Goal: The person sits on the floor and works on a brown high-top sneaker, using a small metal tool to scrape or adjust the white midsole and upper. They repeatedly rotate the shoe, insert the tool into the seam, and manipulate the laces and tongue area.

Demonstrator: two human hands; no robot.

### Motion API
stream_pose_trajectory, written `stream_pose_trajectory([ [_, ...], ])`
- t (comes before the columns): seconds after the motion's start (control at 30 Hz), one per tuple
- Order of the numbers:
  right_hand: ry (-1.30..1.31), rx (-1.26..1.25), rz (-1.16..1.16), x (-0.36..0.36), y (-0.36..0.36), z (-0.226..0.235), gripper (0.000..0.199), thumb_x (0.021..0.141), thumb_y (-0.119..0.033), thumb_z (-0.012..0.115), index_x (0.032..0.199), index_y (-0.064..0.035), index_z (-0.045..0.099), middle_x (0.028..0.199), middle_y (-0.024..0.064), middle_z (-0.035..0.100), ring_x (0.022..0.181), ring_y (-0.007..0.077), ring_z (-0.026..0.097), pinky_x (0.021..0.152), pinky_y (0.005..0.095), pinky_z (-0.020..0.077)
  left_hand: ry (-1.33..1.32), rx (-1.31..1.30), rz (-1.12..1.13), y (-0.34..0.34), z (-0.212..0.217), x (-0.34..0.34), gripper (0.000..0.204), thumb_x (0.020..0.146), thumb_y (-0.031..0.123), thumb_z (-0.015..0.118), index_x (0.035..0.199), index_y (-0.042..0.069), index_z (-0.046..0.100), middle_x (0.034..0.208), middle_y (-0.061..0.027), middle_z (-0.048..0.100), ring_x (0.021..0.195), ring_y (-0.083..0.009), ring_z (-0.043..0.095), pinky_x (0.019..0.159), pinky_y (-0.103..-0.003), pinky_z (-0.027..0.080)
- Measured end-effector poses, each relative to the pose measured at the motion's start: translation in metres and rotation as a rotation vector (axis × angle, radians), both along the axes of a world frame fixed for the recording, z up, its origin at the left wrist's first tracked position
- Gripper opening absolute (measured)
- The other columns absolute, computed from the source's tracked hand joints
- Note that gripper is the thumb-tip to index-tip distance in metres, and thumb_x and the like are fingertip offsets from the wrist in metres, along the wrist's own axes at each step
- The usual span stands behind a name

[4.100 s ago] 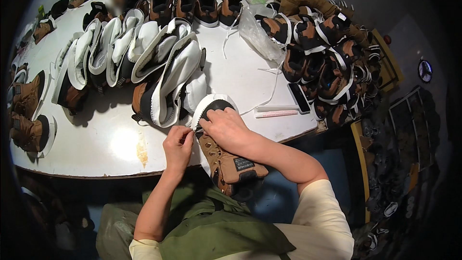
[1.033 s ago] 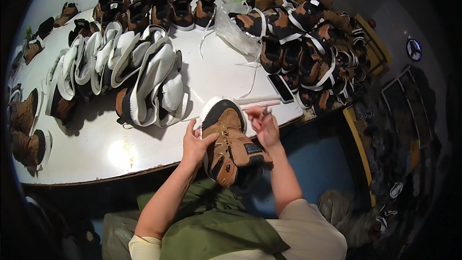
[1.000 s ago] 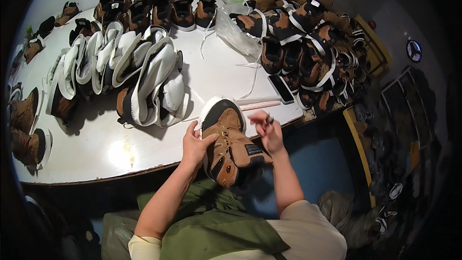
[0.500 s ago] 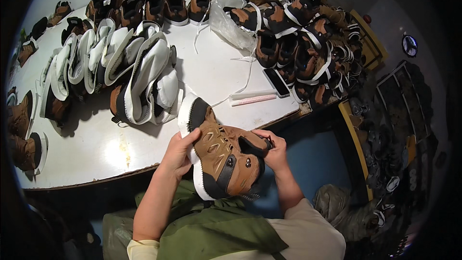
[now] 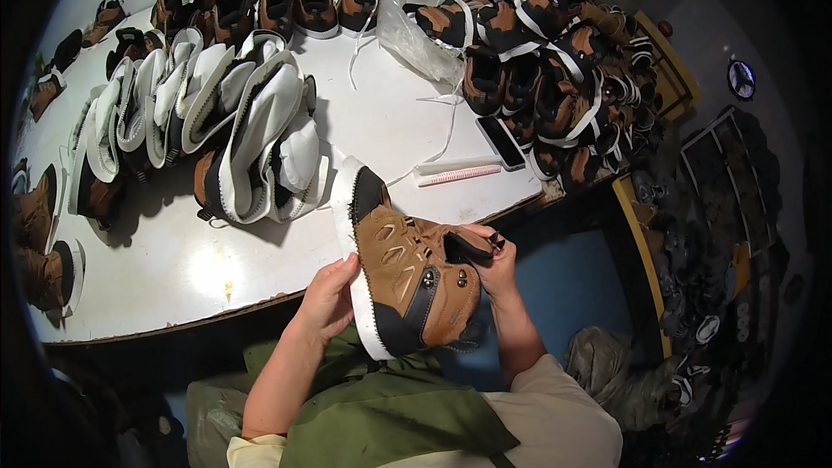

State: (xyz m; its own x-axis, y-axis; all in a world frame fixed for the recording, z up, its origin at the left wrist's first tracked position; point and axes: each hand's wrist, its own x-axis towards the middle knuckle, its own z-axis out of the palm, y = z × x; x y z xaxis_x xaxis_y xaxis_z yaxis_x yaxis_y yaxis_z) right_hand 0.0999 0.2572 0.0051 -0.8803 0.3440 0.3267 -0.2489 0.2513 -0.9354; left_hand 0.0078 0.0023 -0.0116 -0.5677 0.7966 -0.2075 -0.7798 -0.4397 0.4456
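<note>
A brown and black boot upper with a white stitched border along its bottom edge is held up over my lap, at the front edge of the table. Its toe points away from me and its side faces up. My left hand grips the white border, thumb on top. On the other side my right hand is closed on the black tongue and collar; some of its fingers are hidden behind the upper. A white cord lies on the table just beyond the toe.
A row of similar uppers, white undersides showing, stands on the white table. More shoes line the back. At right are piled uppers, a clear plastic bag, a phone and a white-and-red strip.
The boot upper has turned slightly, showing more of its side, and shifted a little to the right. My left hand has slid lower along the white border.
</note>
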Motion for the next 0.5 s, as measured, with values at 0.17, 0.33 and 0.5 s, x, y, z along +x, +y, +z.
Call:
stream_pose_trajectory([
  [0.17,0.017,0.023,-0.017,0.0013,0.0006,-0.0038,0.031,0.080,0.008,0.069,0.110,0.0062,0.063,0.102,0.0093,0.069,0.092,0.0127,0.065,0.085,0.0262,0.0509,-0.001,-0.004,0.006,-0.0018,0.0015,0.0018,0.046,0.100,0.028,0.048,0.129,-0.007,0.046,0.126,-0.0164,0.057,0.113,-0.0243,0.058,0.098,-0.040,0.048],
  [0.33,0.024,0.020,-0.006,0.0008,0.0005,-0.0047,0.030,0.081,0.006,0.068,0.110,0.0062,0.063,0.101,0.0092,0.069,0.091,0.0128,0.065,0.084,0.0261,0.0509,0.002,0.037,0.004,-0.0025,-0.0046,0.0027,0.047,0.100,0.029,0.049,0.130,-0.008,0.046,0.127,-0.0170,0.056,0.113,-0.0252,0.058,0.099,-0.040,0.047],
  [0.5,0.025,0.025,0.006,0.0025,0.0013,-0.0058,0.030,0.082,0.006,0.067,0.111,0.0059,0.063,0.101,0.0096,0.069,0.091,0.0134,0.065,0.084,0.0261,0.0510,0.004,0.059,0.006,-0.0028,-0.0052,0.0040,0.048,0.100,0.029,0.049,0.129,-0.008,0.046,0.128,-0.0168,0.056,0.114,-0.0251,0.058,0.099,-0.040,0.046],
])
